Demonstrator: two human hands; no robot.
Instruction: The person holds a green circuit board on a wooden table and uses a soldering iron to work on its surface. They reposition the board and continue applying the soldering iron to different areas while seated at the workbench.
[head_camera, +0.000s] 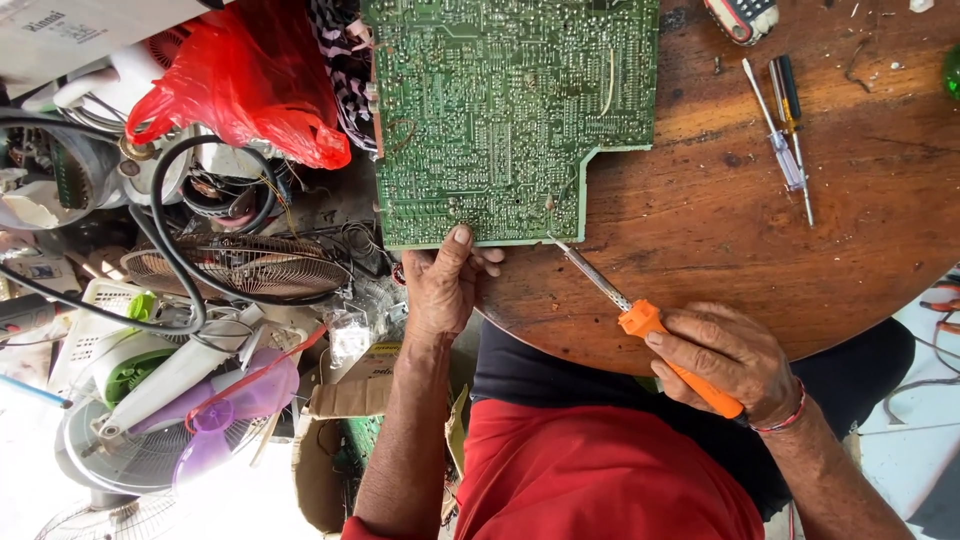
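Green circuit board (505, 110) lies solder-side up on the round wooden table; orange-handled soldering iron (650, 325) slants, tip at board's near edge.

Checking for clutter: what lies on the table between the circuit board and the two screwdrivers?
Only bare wooden table between circuit board and screwdrivers, per the head view.

A: Left hand (441, 285)?
B: Forearm is reaching up bare from the lower edge, wrist straight, thumb pressing flat on top, fingers curling under in a pinching grip.
A: Right hand (728, 358)?
B: Coming in from the lower right, wrist bending inward, fingers wrapping closed in a pen-like grip, knuckles facing up.
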